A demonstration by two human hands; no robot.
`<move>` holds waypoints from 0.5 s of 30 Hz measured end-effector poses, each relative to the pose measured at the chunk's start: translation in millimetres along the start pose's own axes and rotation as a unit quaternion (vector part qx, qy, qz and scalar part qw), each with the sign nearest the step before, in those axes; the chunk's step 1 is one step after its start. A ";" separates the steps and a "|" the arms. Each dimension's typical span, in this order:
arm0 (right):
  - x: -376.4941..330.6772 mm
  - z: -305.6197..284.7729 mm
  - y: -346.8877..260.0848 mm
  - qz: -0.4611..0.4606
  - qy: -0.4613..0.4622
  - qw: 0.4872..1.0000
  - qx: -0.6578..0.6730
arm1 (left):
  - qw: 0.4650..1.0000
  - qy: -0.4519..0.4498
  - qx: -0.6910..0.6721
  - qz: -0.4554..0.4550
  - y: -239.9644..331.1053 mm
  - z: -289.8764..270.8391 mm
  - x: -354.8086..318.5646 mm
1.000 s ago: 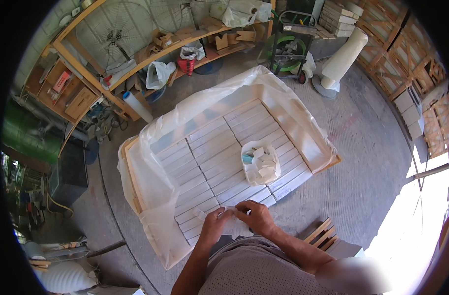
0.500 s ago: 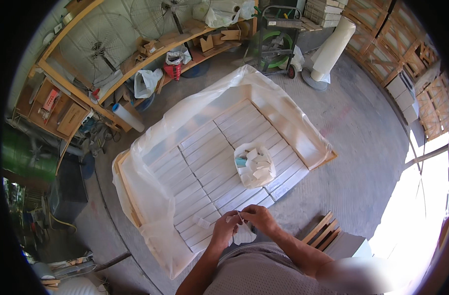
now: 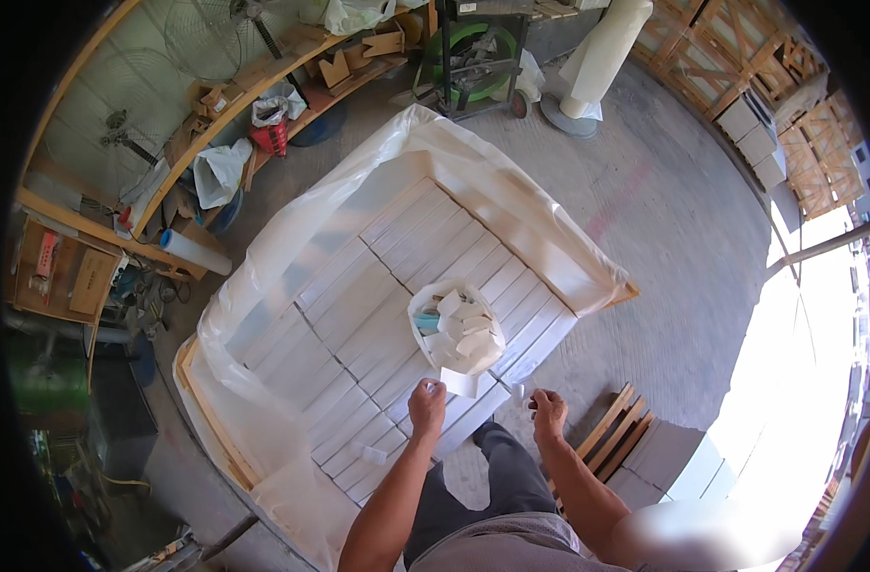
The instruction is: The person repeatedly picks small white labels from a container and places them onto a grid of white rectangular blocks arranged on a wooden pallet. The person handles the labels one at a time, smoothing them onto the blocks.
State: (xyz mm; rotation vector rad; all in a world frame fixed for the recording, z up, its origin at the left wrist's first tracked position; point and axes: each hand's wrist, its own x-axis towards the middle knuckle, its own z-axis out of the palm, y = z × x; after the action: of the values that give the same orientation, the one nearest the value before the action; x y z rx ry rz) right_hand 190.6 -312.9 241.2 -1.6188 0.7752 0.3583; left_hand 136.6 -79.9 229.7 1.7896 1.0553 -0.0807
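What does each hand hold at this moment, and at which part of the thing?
The left hand pinches a small white piece by its lower left corner. The right hand pinches something small and white; the exact grip point cannot be told.

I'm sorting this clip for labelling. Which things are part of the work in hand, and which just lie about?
In hand: left hand holding a white slip; right hand; bag of slips; white slabs; plastic liner.
Lying about: paper roll; green machine; wooden slats.
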 end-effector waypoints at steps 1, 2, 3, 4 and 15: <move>10.5 -9.9 9.3 0.015 0.011 1.000 0.005 | 1.000 0.007 0.012 -0.007 1.7 11.7 18.9; 18.5 -17.8 16.1 0.029 0.022 0.999 0.011 | 0.999 0.006 0.040 -0.021 8.5 20.7 35.0; 19.4 -22.4 17.9 0.022 0.000 1.000 -0.012 | 0.997 0.020 0.066 -0.019 15.5 27.0 48.9; 20.0 -26.4 20.0 0.020 -0.021 0.999 -0.036 | 0.995 0.035 0.091 -0.018 22.0 33.0 61.7; -27.9 22.4 31.4 -0.099 -0.126 0.941 -0.300 | 0.989 -0.082 0.117 -0.045 0.9 26.0 46.2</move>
State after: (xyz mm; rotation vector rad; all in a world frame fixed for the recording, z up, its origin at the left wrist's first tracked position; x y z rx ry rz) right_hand 154.0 -284.5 230.4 -2.1446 0.3097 0.6881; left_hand 175.8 -71.9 195.0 1.9063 1.0420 -0.4152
